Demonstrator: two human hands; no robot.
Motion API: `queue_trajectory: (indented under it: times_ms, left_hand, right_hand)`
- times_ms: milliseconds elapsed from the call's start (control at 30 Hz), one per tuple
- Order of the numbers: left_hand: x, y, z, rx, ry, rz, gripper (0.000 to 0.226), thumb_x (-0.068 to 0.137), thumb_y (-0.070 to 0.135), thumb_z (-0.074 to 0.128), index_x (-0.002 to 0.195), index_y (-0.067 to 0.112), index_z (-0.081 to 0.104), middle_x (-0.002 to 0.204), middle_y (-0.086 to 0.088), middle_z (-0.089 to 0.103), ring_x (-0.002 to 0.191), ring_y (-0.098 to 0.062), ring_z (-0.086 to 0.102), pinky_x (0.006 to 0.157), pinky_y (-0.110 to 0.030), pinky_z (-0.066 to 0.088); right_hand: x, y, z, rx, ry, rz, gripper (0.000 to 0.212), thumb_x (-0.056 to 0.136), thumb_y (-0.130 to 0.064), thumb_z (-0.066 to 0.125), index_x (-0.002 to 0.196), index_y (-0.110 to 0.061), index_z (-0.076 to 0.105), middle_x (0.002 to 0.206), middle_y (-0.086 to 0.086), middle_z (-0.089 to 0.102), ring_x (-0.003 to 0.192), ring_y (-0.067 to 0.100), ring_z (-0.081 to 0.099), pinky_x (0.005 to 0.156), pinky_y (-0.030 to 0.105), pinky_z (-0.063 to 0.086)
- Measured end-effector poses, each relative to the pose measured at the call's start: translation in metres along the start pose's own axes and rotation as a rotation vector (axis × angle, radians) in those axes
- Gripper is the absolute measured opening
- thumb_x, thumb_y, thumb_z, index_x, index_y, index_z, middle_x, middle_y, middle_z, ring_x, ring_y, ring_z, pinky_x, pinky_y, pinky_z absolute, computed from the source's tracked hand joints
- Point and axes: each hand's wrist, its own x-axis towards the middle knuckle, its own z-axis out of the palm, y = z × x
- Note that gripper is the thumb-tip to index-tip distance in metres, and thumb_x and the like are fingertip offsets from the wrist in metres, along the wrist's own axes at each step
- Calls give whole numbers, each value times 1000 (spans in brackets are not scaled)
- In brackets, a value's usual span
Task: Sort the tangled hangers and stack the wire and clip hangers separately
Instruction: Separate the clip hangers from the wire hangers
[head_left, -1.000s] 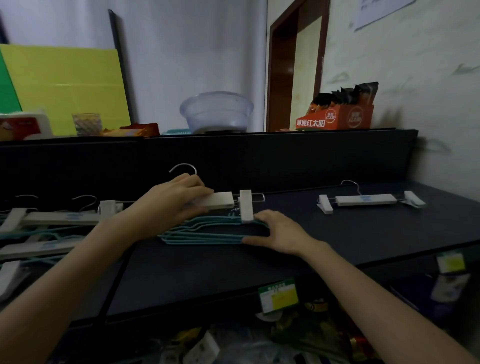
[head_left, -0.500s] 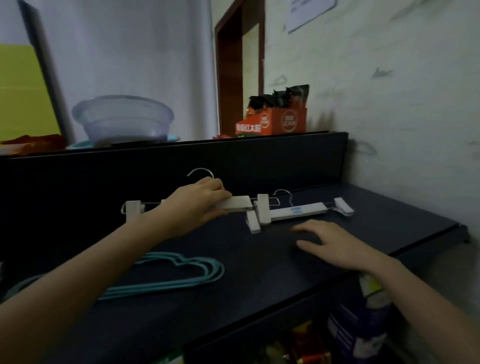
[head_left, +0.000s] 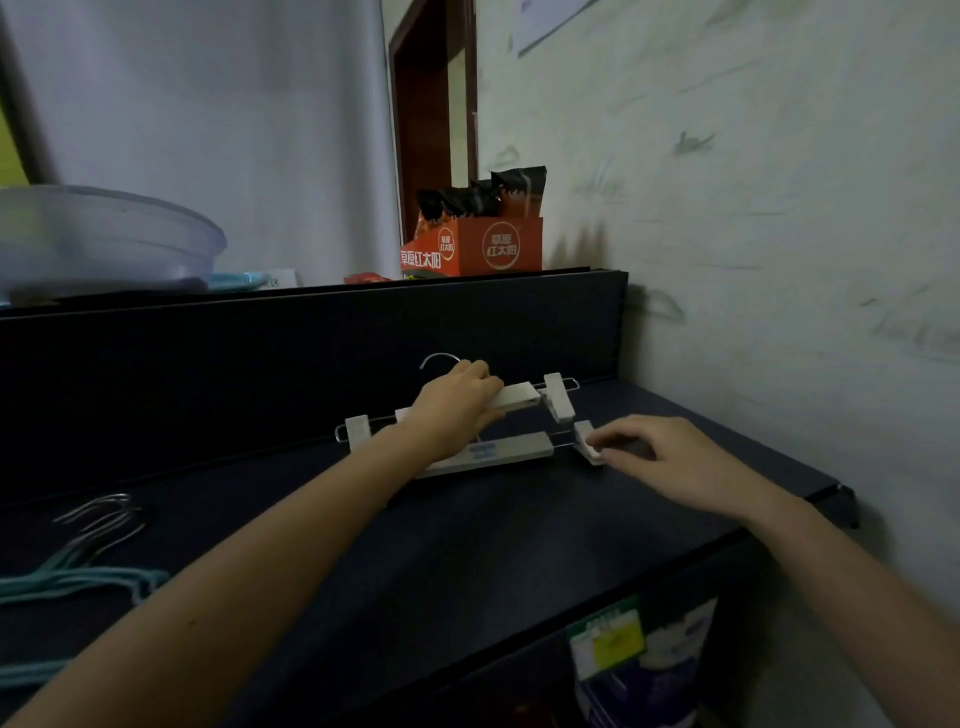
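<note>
- Under the front edge of the dark shelf (head_left: 519, 545) we see one price label (head_left: 608, 639). It is green and yellow, and its writing is too small to read.
- On the left end of the shelf lies a pile of blue-green wire hangers (head_left: 78, 579) with silver hooks. They overlap, so we cannot count them.
- We count two white clip hangers, both near the back right of the shelf.
- The lying clip hanger (head_left: 498, 451) is flat on the shelf. It has a small blue sticker that we cannot read.
- Our right hand (head_left: 670, 457) has bent fingers, with the tips touching that hanger's right clip. We cannot tell if it pinches.
- Our left hand (head_left: 457, 410) curls around the bar of the held clip hanger (head_left: 517, 397), just behind the lying one. This hanger has two clips and a silver hook.
- On the ledge behind the shelf stand one orange box (head_left: 483, 249), which reads 草原红太阳, and one clear bowl (head_left: 93, 244).
</note>
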Motion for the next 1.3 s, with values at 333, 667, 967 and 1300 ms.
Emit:
queue_trajectory:
  times_ms: [333, 667, 967, 1300]
  left_hand:
    - [16, 20, 31, 20, -201, -135, 40, 97, 33, 34, 132, 16, 46, 127, -7, 47, 113, -23, 45, 90, -39, 43]
    - [-96, 2, -20, 226, 66, -321, 35, 96, 32, 38, 123, 16, 54, 123, -1, 56, 112, -19, 50, 92, -33, 38]
    - [-252, -22, -84, 414, 107, -724, 32, 95, 38, 39, 110, 20, 60, 108, 3, 62, 101, -17, 55, 76, -27, 38]
    - [-421, -47, -144, 443, 4, -940, 31, 95, 39, 38, 112, 24, 59, 110, 6, 60, 101, -13, 55, 71, -23, 37]
  right_hand:
    - [38, 31, -8, 20, -62, -158, 23, 92, -32, 54, 114, -34, 61, 106, -18, 60, 97, 2, 58, 89, 35, 51]
    - [73, -32, 28, 33, -151, -468, 29, 92, -34, 52, 120, -32, 57, 114, -16, 58, 104, 1, 55, 90, 33, 49]
    - [72, -156, 75, 39, -214, -778, 31, 92, -37, 52, 122, -31, 55, 118, -13, 58, 106, 7, 55, 90, 32, 47]
    - [23, -303, 138, 109, -257, -908, 33, 92, -39, 53, 123, -31, 54, 121, -13, 58, 108, 8, 55, 92, 33, 48]
